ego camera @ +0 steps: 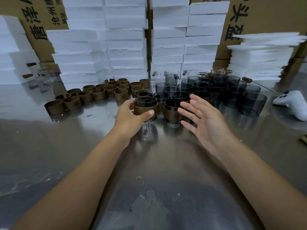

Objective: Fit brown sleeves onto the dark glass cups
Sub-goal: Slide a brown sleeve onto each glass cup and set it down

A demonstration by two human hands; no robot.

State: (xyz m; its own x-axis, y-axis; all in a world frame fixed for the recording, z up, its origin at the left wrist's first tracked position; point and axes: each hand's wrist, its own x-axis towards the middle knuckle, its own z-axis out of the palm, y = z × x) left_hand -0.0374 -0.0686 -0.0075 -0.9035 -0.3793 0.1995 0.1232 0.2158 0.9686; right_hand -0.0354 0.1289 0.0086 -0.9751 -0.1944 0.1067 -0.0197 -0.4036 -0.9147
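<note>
In the head view, a shiny metal worktop was seen, with both forearms reaching forward over it. The left hand was curled round a sleeved cup, the thumb pressed against the front of the brown band and the fingers wrapped round its far left side. The dark rim of the glass was left showing above the band and the base below it. Whether the cup rested on the worktop or was raised just off it could not be told.

The right hand was held spread, palm turned to the left and fingers apart, gripping nothing. Its fingertips were placed just beside a second sleeved cup, which stood upright to the right of the first; contact could not be made out.

Behind these, a cluster of bare dark glass cups was packed closely together toward the right. To the left, loose brown sleeves were set in rows. A few clear glasses were lined up at the back. Stacks of white foam blocks were piled against cardboard boxes, and a white game controller was lying at the far right.
</note>
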